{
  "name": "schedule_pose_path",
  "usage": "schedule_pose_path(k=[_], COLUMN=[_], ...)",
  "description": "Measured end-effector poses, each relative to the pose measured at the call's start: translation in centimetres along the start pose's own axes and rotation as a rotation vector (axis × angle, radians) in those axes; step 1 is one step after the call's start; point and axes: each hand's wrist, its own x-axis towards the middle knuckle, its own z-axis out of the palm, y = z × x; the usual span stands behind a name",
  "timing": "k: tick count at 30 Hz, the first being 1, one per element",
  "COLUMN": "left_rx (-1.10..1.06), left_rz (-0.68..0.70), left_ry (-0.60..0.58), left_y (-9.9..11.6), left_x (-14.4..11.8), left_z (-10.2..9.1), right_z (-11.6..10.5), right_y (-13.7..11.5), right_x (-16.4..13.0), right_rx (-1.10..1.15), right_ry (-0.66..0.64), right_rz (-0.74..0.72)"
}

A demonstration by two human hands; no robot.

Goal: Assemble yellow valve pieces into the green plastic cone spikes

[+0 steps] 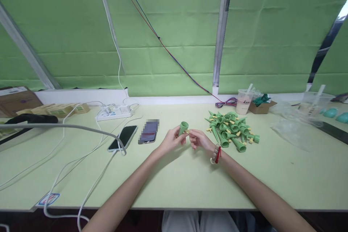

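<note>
Left hand [174, 138]: thumb and fingers closed around a green cone [183, 128], wide mouth tipped upward, held just above the table [174, 185], in front of the person. Right hand [199, 140]: fingertips pinched together at a small yellow piece [187, 132] against the cone's side; whether the piece is seated in the cone cannot be told, fingers covering the contact. Beaded bracelet [214, 154] with red cord on right wrist.

Near the right hand, to its right: pile of green cones [231, 128] with yellow bits among them, overlapping; lower ones hidden, count not obtainable.

Writing: pink-filled cup [243, 102] behind the pile bears dark lettering, too small to read. Clear cup [314, 103], farther right, has vertical dark characters, also illegible. Sticker [49, 199] at the near left table edge, blue and red print, partly crossed by a white cable [58, 177]; wording not readable. Carton [19, 101], far left, cut off by the frame; white label, text unresolved.

Left of the hands: pixelated phone [149, 131], display obscured; beside it a dark-screened phone [123, 137], partly covered by cable. Forearms run out of frame below.
</note>
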Motion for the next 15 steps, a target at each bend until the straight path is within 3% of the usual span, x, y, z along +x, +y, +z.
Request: schedule_pose_path(k=[4, 7, 11, 15], left_rx=[-0.286, -0.397, -0.339, -0.199], left_rz=[-0.126, -0.186, -0.179, -0.130], left_ry=[-0.135, -0.202, -0.164, -0.064], left_y=[0.3, 0.9, 1.1, 0.5], left_x=[-0.3, -0.6, -0.8, -0.8], left_z=[0.6, 0.9, 1.3, 1.4], right_z=[-0.2, -0.5, -0.2, 0.6], right_y=[-0.7, -1.1, -0.9, -0.5], right_x=[-0.8, -1.1, -1.3, -1.1], right_rx=[-0.595, -0.797, -0.613, -0.199], right_ry=[0.173, 0.200, 0.200, 0.151], right_rz=[-0.228, -0.299, -0.307, -0.183])
